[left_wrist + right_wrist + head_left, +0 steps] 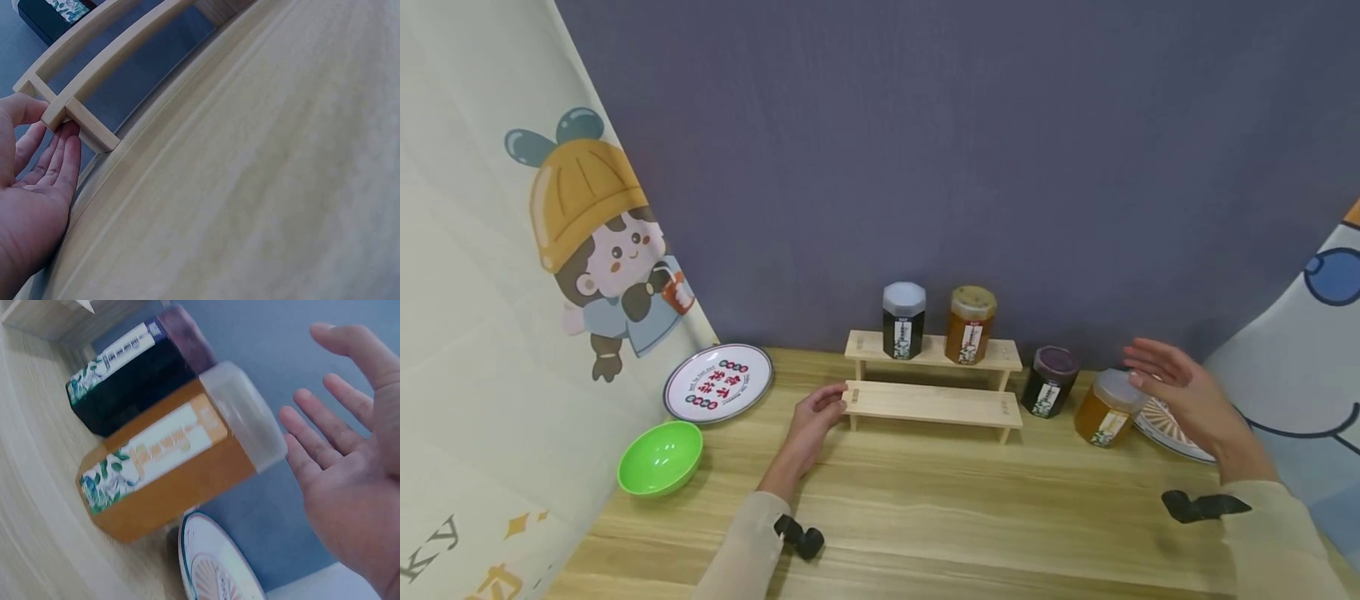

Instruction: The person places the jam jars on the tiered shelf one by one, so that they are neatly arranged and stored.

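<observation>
My left hand (814,419) pinches the left end of the lower step of a light wooden two-step rack (932,403). The left wrist view shows the thumb against the board's end and the fingers (67,153) beneath it. On the upper step stand a dark jar with a whitish lid (903,321) and an amber jar with a yellowish lid (970,325). My right hand (1187,396) is just right of another amber jar (165,465) with a frosted lid, fingers spread and holding nothing. Left of that jar stands a dark jar with a purple lid (140,369).
A patterned plate (1176,433) lies partly hidden behind my right hand. At the left are a white plate with red lettering (718,383) and a green bowl (660,460). A dark cloth (940,167) hangs behind the wooden table (962,517), with printed cloths at both sides.
</observation>
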The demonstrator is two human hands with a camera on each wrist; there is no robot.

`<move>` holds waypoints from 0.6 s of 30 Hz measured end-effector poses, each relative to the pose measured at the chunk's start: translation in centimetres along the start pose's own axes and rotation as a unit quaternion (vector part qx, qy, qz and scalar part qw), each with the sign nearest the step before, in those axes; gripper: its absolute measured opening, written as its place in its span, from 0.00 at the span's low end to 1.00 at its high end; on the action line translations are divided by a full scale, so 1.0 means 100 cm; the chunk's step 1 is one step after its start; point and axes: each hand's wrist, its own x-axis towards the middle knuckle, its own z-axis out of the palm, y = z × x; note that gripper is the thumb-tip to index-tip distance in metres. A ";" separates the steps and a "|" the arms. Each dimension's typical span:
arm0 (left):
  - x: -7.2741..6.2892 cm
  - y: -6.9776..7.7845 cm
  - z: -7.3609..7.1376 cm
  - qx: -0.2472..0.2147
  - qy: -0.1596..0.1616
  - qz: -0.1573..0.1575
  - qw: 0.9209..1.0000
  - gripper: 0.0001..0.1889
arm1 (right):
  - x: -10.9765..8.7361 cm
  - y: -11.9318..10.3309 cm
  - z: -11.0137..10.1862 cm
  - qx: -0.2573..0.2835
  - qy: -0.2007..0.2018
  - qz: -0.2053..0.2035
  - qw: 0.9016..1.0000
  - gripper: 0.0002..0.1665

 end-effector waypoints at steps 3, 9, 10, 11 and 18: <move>0.000 0.001 0.000 -0.002 0.001 -0.002 1.000 0.21 | -0.006 0.006 -0.005 0.004 -0.001 0.002 1.000 0.38; 0.000 0.001 0.000 -0.001 0.004 -0.003 1.000 0.21 | -0.014 0.018 -0.010 -0.027 -0.009 0.031 0.999 0.37; 0.000 0.001 0.000 -0.001 0.005 -0.003 1.000 0.21 | -0.015 0.020 -0.011 -0.038 -0.007 0.040 0.998 0.37; 0.000 0.001 0.000 -0.001 0.006 -0.002 1.000 0.21 | -0.015 0.022 -0.011 -0.052 -0.003 0.052 0.997 0.38; 0.001 -0.001 -0.001 0.000 0.000 0.002 1.000 0.22 | -0.017 0.036 -0.007 -0.118 0.019 0.105 0.987 0.42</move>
